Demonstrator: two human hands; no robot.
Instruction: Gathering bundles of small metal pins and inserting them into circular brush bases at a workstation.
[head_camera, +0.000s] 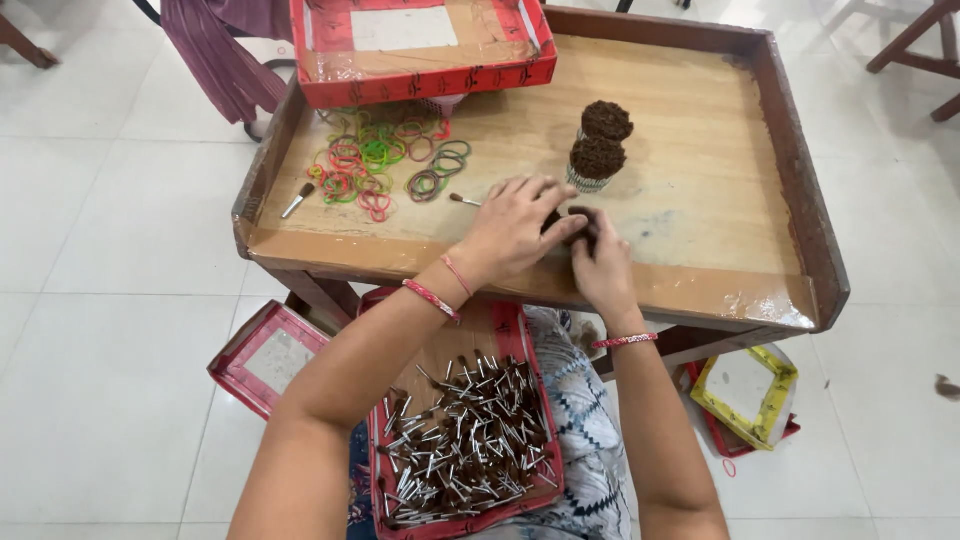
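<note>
i sit at a low wooden tray table (700, 150) with raised edges, its worn top taped along the near rim, set on a floor of pale white tiles (110, 230). dark chair legs show at one and two o'clock, and a maroon cloth (215, 45) hangs at eleven o'clock.

at twelve o'clock on the table lies a red cardboard box lid (425, 50) with a brown inside and a pale rectangle in its middle. on the floor at eight o'clock rests another red tray (265, 355), and at four o'clock a yellow-edged one (750, 395) lies on a red one. none of their markings can be made out.

my left hand (510, 235) and right hand (600, 265) meet at the table's near middle, fingers curled shut around a small dark bundle of brush heads (565, 225), mostly hidden between them. just beyond, at twelve o'clock from my hands, two finished bundles (600, 145) stand upright, touching. a heap of coloured rubber bands (380, 160) lies at ten o'clock, with one loose brush (297, 200) at nine and another (464, 200) beside my left fingers. on my lap, at six o'clock, a red tray (460, 440) holds a pile of small metal-handled brushes.
</note>
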